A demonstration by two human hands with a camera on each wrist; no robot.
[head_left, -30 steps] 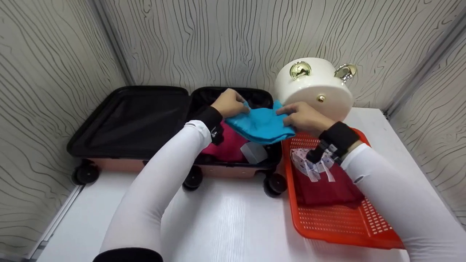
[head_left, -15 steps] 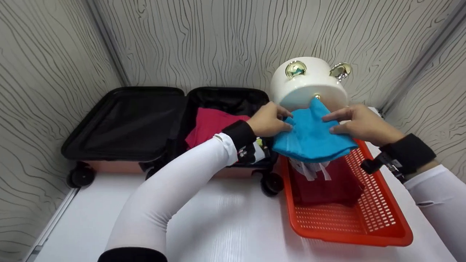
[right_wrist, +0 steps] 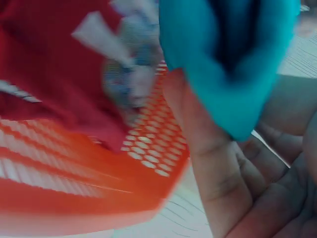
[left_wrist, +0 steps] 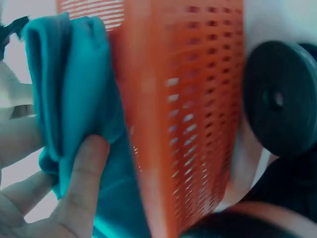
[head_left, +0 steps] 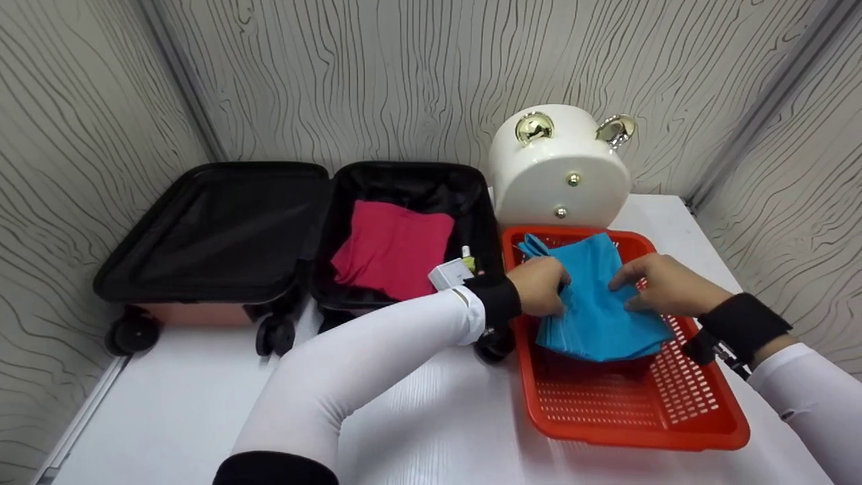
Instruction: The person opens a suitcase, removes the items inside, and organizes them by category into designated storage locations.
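A folded blue cloth [head_left: 596, 303] hangs over the red plastic basket [head_left: 606, 434], pinched at both sides. My left hand [head_left: 541, 286] grips its left edge; in the left wrist view the thumb [left_wrist: 89, 168] presses on the folded layers. On the other side my right hand [head_left: 670, 286] pinches the right edge, with the thumb [right_wrist: 203, 144] under the fold in the right wrist view. Inside the basket lie a dark red cloth [right_wrist: 59, 64] and a patterned piece with white ties [right_wrist: 131, 64], mostly covered by the blue cloth in the head view.
Left of the basket an open suitcase [head_left: 411, 172] holds a folded pink cloth [head_left: 397, 249] and a small white box [head_left: 450, 274]. Its other black-lined half [head_left: 215, 229] lies further left. A white rounded case [head_left: 555, 168] with gold ears stands behind the basket.
Both hands have carried the blue cloth from above the suitcase rightward and down over the basket. The pink cloth in the suitcase has come into fuller view.
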